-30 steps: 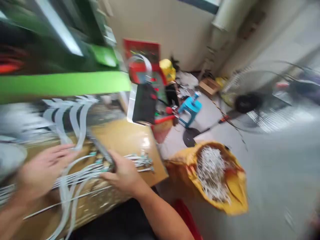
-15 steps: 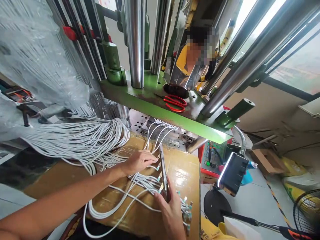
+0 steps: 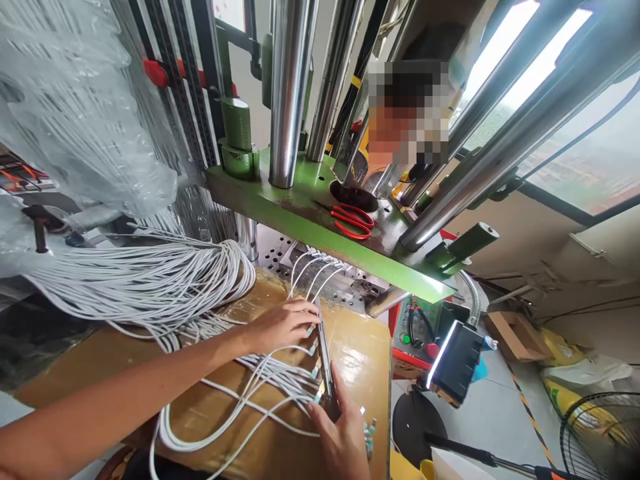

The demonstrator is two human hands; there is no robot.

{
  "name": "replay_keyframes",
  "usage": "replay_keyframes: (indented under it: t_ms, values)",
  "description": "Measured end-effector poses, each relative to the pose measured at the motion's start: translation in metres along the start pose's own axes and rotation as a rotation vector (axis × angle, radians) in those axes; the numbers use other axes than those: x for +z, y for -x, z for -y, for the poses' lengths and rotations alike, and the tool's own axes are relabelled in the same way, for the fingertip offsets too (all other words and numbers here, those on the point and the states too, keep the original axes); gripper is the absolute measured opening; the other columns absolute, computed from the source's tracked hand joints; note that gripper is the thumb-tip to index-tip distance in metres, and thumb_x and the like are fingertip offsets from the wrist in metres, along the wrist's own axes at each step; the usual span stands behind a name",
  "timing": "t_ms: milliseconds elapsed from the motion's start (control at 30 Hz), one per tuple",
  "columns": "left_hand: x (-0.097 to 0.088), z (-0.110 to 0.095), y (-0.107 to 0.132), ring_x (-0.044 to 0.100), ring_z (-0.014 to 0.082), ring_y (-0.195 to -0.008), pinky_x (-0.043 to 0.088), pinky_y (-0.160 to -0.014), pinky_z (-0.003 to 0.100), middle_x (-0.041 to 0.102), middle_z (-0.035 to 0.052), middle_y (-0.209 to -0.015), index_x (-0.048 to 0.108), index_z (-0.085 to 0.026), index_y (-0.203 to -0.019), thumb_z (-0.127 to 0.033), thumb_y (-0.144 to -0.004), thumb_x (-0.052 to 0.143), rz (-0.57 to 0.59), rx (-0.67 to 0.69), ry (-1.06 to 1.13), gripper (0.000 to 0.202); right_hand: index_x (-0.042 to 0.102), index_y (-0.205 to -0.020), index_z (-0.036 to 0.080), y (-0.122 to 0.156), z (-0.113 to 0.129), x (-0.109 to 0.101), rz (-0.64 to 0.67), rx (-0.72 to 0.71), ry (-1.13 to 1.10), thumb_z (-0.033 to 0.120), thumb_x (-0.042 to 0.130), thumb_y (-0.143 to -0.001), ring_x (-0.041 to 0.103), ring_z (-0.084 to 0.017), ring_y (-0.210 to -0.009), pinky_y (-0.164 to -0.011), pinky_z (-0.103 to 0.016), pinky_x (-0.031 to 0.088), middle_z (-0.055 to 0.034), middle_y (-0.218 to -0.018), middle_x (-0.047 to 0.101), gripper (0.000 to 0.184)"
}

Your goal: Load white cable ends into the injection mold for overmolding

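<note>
Grey bar [image 3: 325, 347] in right hand [image 3: 343, 423], left hand [image 3: 286, 325] alongside

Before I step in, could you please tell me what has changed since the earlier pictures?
The view has swung left, towards the green press. The left hand has shifted along the metal bar towards its far end. The right hand still grips the near end; the red-handled scissors remain in place.
</note>
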State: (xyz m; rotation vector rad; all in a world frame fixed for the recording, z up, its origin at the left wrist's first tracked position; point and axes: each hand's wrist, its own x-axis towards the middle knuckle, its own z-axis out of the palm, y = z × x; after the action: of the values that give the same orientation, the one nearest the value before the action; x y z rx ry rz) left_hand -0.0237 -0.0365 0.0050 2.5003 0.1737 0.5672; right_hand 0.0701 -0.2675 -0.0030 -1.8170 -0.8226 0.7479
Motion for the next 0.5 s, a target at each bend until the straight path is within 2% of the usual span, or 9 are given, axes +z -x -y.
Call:
replay_keyframes:
  t_ms: [67,100,167,233,267,300,367,433,500]
  values:
    - [-0.003,0.0,-0.014,0.046,0.0277,-0.128,0.037,-0.106,0.039,0.051,0.011,-0.141,0.057,-0.019,-0.127,-0.013,-0.075,0.067,0.102,0.072,-0.06,0.053,0.054,-0.134,0.018,-0.005,-0.011,-0.014,0.018,-0.055,0.129,0.03,0.07,-0.072,0.066,-0.027,-0.099,-0.085,-0.031,0.054,-0.0078,-0.12,0.067,0.066]
    - [-0.004,-0.001,-0.02,0.045,0.0292,-0.129,0.035,-0.107,0.04,0.051,0.0117,-0.141,0.056,-0.018,-0.128,-0.014,-0.072,0.07,0.145,0.116,-0.082,0.059,0.053,-0.135,0.02,-0.007,-0.014,-0.022,0.024,-0.082,0.218,0.028,0.07,-0.071,0.065,-0.028,-0.103,-0.087,-0.032,0.054,-0.0075,-0.125,0.064,0.067]
    - [-0.004,-0.001,-0.031,0.055,0.0293,-0.118,0.038,-0.102,0.041,0.063,0.0104,-0.126,0.062,-0.018,-0.118,-0.014,-0.069,0.072,0.195,0.169,-0.108,0.05,0.052,-0.136,0.025,-0.013,-0.015,-0.04,0.026,-0.122,0.456,0.024,0.07,-0.069,0.062,-0.03,-0.109,-0.089,-0.035,0.053,-0.0064,-0.126,0.064,0.069]
    - [-0.002,-0.002,-0.039,0.062,0.0272,-0.103,0.042,-0.096,0.038,0.071,0.0064,-0.107,0.069,-0.02,-0.101,-0.018,-0.068,0.073,0.199,0.174,-0.104,0.034,0.057,-0.131,0.03,-0.023,-0.003,-0.057,0.052,-0.152,0.748,0.023,0.074,-0.064,0.062,-0.033,-0.104,-0.083,-0.038,0.054,-0.006,-0.113,0.07,0.07]
    - [0.0,-0.002,-0.041,0.063,0.0267,-0.1,0.043,-0.094,0.037,0.071,0.0055,-0.103,0.07,-0.021,-0.095,-0.021,-0.067,0.074,0.18,0.165,-0.094,0.028,0.062,-0.126,0.031,-0.031,0.006,-0.063,0.075,-0.172,0.87,0.024,0.075,-0.062,0.063,-0.033,-0.1,-0.079,-0.038,0.054,-0.0061,-0.104,0.072,0.066]
    - [0.001,-0.002,-0.043,0.063,0.027,-0.102,0.043,-0.095,0.037,0.07,0.0058,-0.107,0.07,-0.022,-0.093,-0.024,-0.066,0.075,0.133,0.136,-0.088,0.028,0.066,-0.12,0.031,-0.042,0.017,-0.066,0.103,-0.206,0.95,0.026,0.076,-0.063,0.063,-0.033,-0.097,-0.078,-0.038,0.053,-0.0064,-0.099,0.072,0.058]
    - [0.006,-0.001,-0.045,0.054,0.031,-0.119,0.037,-0.103,0.042,0.058,0.009,-0.131,0.066,-0.023,-0.108,-0.028,-0.067,0.076,-0.038,0.0,-0.114,0.042,0.069,-0.114,0.027,-0.075,0.041,-0.064,0.122,-0.318,0.957,0.033,0.069,-0.074,0.063,-0.03,-0.098,-0.082,-0.037,0.052,-0.0074,-0.1,0.071,0.041]
    - [0.013,0.004,-0.045,0.032,0.0361,-0.137,0.027,-0.111,0.051,0.033,0.0134,-0.152,0.052,-0.023,-0.129,-0.028,-0.067,0.078,-0.237,-0.208,-0.185,0.067,0.066,-0.118,0.02,-0.121,0.063,-0.048,0.05,-0.445,0.85,0.035,0.053,-0.088,0.061,-0.026,-0.106,-0.091,-0.037,0.049,-0.0107,-0.112,0.068,0.036]
    - [0.019,0.012,-0.043,0.017,0.0395,-0.143,0.022,-0.111,0.058,0.016,0.0172,-0.157,0.04,-0.022,-0.139,-0.03,-0.064,0.081,-0.36,-0.383,-0.233,0.086,0.064,-0.117,0.014,-0.175,0.079,-0.023,-0.087,-0.528,0.791,0.032,0.044,-0.093,0.056,-0.028,-0.114,-0.098,-0.044,0.043,-0.016,-0.119,0.064,0.037]
